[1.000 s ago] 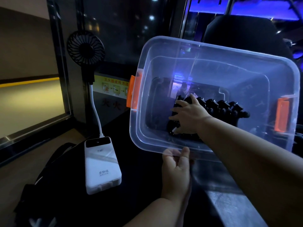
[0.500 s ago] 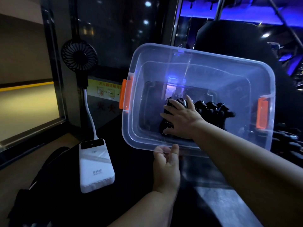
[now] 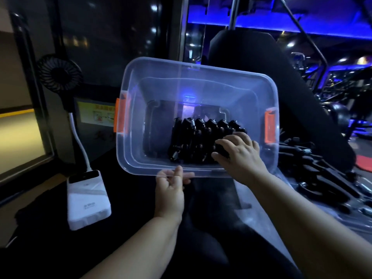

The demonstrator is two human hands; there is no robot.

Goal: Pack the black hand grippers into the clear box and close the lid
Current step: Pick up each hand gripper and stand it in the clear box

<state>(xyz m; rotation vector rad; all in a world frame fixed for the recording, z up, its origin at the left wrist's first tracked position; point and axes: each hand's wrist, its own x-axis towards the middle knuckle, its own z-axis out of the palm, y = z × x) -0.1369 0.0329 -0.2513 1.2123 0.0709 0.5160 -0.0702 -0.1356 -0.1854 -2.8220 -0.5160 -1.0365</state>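
A clear plastic box (image 3: 153,81) with orange side latches is tilted toward me. My left hand (image 3: 171,188) grips its near rim from below. Several black hand grippers (image 3: 197,139) lie packed in a row on the box floor. My right hand (image 3: 239,154) reaches inside at the right end of the row, its fingers curled round the rightmost gripper. More black hand grippers (image 3: 314,174) lie loose outside, to the right of the box. A clear sheet that may be the lid (image 3: 261,200) lies under my right forearm.
A white power bank (image 3: 88,200) lies at the left with a cable up to a small black fan (image 3: 60,75). A black padded seat back (image 3: 251,57) stands behind the box. Glass panels and a dark frame close off the left side.
My right hand has moved from the left end of the row of grippers to its right end. The box has tilted slightly and stays in my left hand.
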